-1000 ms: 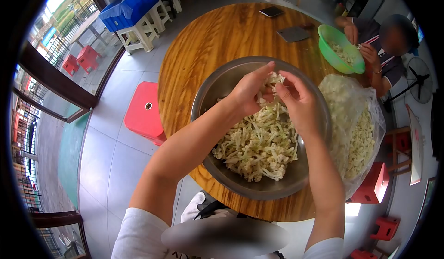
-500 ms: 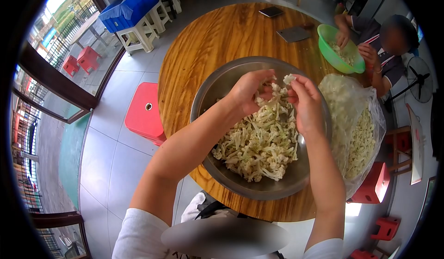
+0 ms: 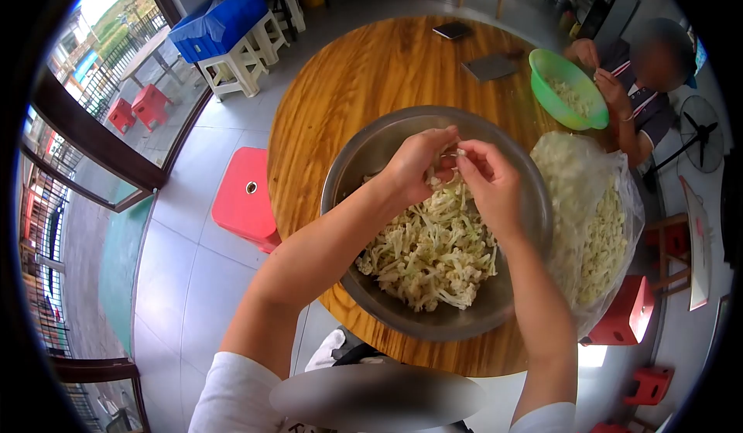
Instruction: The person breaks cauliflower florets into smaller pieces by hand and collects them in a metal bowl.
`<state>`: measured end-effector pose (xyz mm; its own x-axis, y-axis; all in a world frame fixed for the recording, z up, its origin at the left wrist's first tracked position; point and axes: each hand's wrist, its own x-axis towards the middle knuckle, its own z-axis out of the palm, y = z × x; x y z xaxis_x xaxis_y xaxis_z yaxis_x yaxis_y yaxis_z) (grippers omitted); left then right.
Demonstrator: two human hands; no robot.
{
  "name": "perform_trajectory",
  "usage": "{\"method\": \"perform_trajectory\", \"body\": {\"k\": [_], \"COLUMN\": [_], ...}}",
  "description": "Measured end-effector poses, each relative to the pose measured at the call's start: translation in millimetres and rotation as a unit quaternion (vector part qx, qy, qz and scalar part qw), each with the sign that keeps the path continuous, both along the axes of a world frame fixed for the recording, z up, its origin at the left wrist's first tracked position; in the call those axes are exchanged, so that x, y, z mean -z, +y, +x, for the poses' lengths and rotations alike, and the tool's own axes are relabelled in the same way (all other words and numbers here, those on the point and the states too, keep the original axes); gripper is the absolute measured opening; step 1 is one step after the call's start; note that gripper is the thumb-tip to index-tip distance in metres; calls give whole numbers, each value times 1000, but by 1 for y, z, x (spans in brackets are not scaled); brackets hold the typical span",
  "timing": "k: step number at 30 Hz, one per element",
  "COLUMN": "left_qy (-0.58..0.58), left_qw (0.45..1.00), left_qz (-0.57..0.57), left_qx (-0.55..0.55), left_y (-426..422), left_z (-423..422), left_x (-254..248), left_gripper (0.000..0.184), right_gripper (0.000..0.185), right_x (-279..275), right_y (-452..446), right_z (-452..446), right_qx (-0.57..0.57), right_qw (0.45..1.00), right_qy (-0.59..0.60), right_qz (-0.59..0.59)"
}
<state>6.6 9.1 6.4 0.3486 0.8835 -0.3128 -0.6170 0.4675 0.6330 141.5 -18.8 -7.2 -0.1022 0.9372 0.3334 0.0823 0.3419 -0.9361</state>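
Observation:
A wide steel bowl [image 3: 352,290] holds a heap of pale cauliflower pieces [image 3: 429,255] with thin greenish stems. Over the far part of the bowl, my left hand [image 3: 419,164] is closed around a cauliflower piece, partly hidden by its fingers. Close beside it, my right hand [image 3: 489,181] pinches a small white bit between thumb and fingers, and the fingertips of both hands nearly meet. Right of the bowl lies a clear plastic bag [image 3: 592,220] filled with more cauliflower.
The round wooden table [image 3: 309,135] carries a green basin [image 3: 542,96], a dark flat object [image 3: 490,67] and a phone-like object [image 3: 452,30]. A co-worker's hands [image 3: 607,85] are above the basin. A red stool [image 3: 246,197] stands left of the table.
My hands have come back together, the right one moving left toward the left hand. The co-worker's hand has lifted out of the green basin. The view has tilted slightly.

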Motion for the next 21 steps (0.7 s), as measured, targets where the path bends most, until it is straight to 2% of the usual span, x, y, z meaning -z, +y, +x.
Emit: {"method": "perform_trajectory", "body": {"k": [4, 7, 11, 14, 21], "left_qy": [11, 29, 10, -5, 3], "left_qw": [1000, 999, 1000, 1000, 1000], "left_qz": [17, 14, 28, 9, 25], "left_qx": [3, -9, 9, -4, -1], "left_y": [2, 2, 4, 1, 0], "left_z": [-4, -3, -5, -4, -1], "left_x": [3, 0, 4, 0, -3], "left_gripper": [11, 10, 10, 11, 13], "right_gripper": [13, 11, 12, 13, 13], "right_x": [-5, -8, -7, -6, -14], "right_y": [2, 3, 8, 9, 2], "right_z": [5, 7, 18, 19, 6], "right_qx": [28, 10, -67, -69, -28], "right_qw": [999, 980, 934, 926, 951], "right_qy": [11, 153, 277, 285, 240], "right_qz": [-34, -125, -216, -239, -190]}}
